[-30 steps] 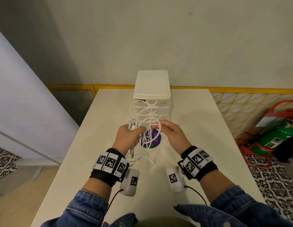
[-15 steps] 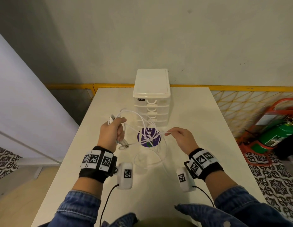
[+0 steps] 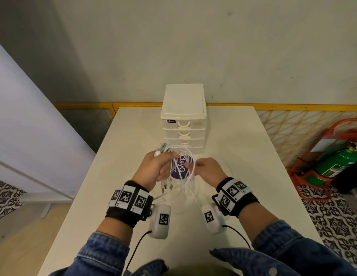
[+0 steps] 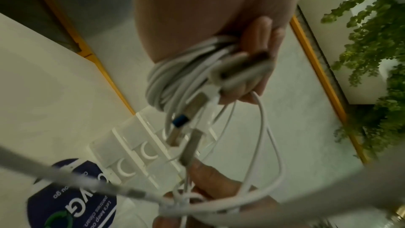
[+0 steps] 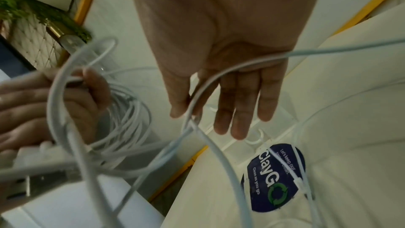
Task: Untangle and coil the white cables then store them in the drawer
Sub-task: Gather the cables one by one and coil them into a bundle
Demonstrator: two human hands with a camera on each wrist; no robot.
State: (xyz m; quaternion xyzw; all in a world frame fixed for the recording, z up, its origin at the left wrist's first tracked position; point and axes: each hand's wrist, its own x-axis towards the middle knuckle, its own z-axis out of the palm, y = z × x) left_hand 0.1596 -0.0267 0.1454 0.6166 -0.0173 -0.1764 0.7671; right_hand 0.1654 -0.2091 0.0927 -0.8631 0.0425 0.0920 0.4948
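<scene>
My left hand (image 3: 163,166) grips a coiled bundle of white cables (image 4: 173,79), held above the table in front of the drawer unit (image 3: 183,120). Its USB plugs (image 4: 195,105) hang out below the fingers. My right hand (image 3: 193,169) is close beside the left. It pinches a loose cable strand (image 5: 221,153) between thumb and forefinger, while its other fingers (image 5: 238,110) are straight. Loose loops (image 3: 185,184) trail from both hands down to the table (image 3: 243,156). All the unit's drawers are closed.
A round purple sticker (image 3: 181,168) lies on the table under the hands. A yellow mesh railing (image 3: 293,124) runs behind and to the right of the table. A green fire extinguisher (image 3: 333,162) stands on the floor at the right.
The hands were spread apart with the cable stretched between them. Now the left hand has swung back right and the right hand left, bringing another loop to the bundle.
</scene>
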